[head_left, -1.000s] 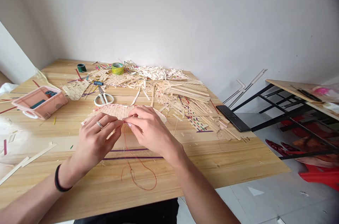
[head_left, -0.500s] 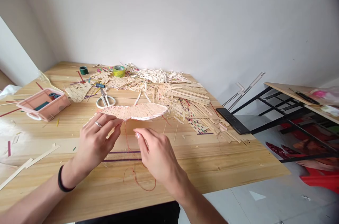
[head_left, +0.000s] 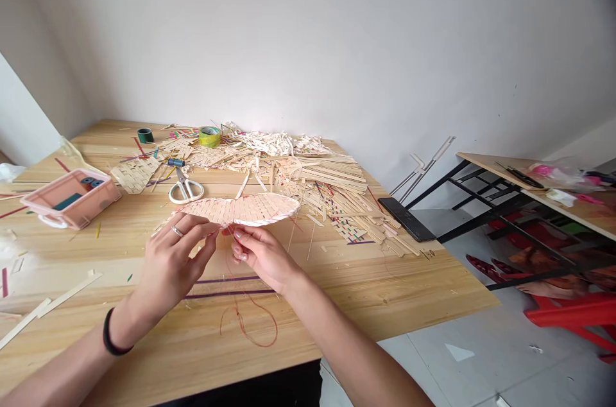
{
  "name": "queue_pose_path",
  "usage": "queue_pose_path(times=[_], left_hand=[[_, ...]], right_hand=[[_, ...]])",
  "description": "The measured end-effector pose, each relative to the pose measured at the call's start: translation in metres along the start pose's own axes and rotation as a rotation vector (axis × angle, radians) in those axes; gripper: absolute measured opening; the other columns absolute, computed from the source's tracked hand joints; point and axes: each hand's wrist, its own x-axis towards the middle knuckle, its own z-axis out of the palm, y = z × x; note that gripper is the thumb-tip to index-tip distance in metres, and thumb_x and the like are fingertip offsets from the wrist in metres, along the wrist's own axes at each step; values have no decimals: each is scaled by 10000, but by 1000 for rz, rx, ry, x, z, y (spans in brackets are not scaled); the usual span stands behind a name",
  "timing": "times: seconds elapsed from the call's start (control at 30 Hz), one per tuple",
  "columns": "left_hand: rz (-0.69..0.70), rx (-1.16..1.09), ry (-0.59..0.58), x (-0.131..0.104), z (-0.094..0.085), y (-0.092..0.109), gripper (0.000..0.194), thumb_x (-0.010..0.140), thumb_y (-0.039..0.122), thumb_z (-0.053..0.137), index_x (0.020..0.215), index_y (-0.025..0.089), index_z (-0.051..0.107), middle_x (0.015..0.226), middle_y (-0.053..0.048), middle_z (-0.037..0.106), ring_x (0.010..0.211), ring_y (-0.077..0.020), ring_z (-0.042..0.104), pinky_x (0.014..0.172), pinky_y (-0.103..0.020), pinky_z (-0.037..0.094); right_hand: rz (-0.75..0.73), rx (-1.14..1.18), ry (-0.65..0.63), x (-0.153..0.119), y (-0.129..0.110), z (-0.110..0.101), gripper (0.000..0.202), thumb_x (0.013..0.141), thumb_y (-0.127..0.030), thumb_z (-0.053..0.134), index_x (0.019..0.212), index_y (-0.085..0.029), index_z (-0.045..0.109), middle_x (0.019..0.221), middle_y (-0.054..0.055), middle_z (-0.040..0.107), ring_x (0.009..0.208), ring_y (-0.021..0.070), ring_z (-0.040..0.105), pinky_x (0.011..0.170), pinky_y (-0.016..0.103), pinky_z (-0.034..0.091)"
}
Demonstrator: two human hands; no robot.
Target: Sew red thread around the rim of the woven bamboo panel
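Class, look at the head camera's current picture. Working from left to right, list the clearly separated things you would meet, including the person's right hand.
Pink bin → dark green roll → white-handled scissors → right hand → flat black device → red stool.

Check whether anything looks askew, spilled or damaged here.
The black slab lies right at the edge of the table, so it could be knocked off. Strips lie tangled at the back. No clear damage shows.
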Motion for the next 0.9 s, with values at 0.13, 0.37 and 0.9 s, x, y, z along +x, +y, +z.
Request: queue_pose_path(times=[0.13,0.37,0.9], left_hand=[[-5,-3,14,-2,1,-1,157,961,137,668,1081,235,690,969,-22,742,843,-174,709,800,-311,542],[-7,-24,5,-3,2,-3,187,960,113,660,1103,232,675,979,-29,734,876,-184,698,825,-325,539],[-56,-16,97,3,-6,-7,185,969,99,667,1095,233,663,1004,-13,726,878,-157,708,815,-277,520]], right_hand=[[65,-12,-16,-6,-5,0,430,792,-528,826,1022,-182,714,662,-52,410,605,95,293,595,251,289],[71,-93,-8,-7,-8,6,454,736,-525,852,1001,-189,701,726,-54,456,567,63,273,556,245,246],[-35,-585,148,-49,-17,-42,423,919,-604,705,937,-191,617,676,-38,576,498,110,548,502,238,460]])
